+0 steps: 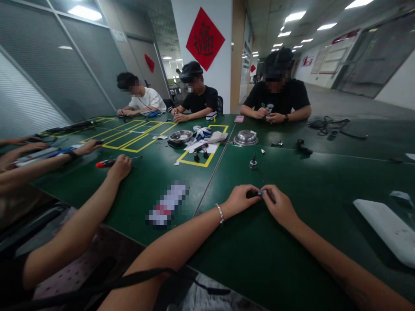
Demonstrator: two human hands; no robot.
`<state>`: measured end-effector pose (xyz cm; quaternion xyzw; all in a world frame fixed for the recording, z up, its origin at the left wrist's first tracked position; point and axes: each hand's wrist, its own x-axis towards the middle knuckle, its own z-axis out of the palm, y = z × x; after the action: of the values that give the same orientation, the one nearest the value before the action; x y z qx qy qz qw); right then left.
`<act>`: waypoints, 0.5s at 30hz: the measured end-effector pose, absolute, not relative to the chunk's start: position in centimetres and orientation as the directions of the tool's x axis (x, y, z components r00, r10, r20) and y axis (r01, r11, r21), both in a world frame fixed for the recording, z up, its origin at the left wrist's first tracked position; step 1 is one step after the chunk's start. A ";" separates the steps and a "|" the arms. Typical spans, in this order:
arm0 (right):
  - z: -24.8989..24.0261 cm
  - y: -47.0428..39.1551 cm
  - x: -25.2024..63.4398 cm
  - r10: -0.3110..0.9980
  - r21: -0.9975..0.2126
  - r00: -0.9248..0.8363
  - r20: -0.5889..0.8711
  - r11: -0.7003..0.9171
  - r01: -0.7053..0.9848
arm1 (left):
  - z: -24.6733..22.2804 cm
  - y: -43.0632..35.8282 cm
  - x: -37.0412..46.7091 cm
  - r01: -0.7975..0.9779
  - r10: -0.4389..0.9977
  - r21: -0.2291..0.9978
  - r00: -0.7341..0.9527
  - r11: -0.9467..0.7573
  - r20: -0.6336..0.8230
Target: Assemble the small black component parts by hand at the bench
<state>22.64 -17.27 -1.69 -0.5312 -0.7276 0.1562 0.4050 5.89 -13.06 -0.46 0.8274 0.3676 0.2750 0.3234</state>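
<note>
My left hand [241, 200], with a silver bracelet at the wrist, rests low over the green table and pinches a small dark part with a bluish-grey tip [260, 192]. Against the same part, the thumb and fingers of my right hand [279, 205] are closed. Most of the part is covered by fingers, so its kind cannot be made out. Just beyond my hands stands a round metal piece with a dark stem [253, 163]. A small silver piece [263, 151] lies farther back.
Left of my forearm lies a blurred-out flat object [168, 203]. Another person's hand [119, 167] holds a red-and-black screwdriver [106, 163]. Metal bowls [245, 138] and gloves [202, 131] sit mid-table. A white slab [385, 229] is at right. Several people sit around.
</note>
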 end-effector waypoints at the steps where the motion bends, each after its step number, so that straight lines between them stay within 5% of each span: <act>1: -1.7 -17.3 23.3 0.905 -0.675 -0.069 0.420 0.363 0.643 | -0.3 -13.1 5.9 0.429 0.780 0.735 0.588 -0.524 0.213; 5: -1.5 -17.0 26.4 0.942 -0.726 0.135 0.307 0.141 0.673 | 0.3 -13.2 5.2 0.484 0.810 0.705 0.541 -0.519 0.225; 9: -1.5 -16.3 28.3 0.960 -0.643 0.204 0.194 -0.033 0.766 | 0.1 -12.6 4.3 0.492 0.864 0.738 0.436 -0.462 0.251; 15: -1.4 -17.0 26.0 0.945 -0.659 -0.020 0.326 0.243 0.712 | -0.7 -12.7 4.8 0.308 0.798 0.835 0.557 -0.456 0.230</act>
<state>25.98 -16.98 -1.42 -0.5947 -0.6965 0.1583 0.3690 4.76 -12.70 -0.67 0.7925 0.3488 0.3161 0.3879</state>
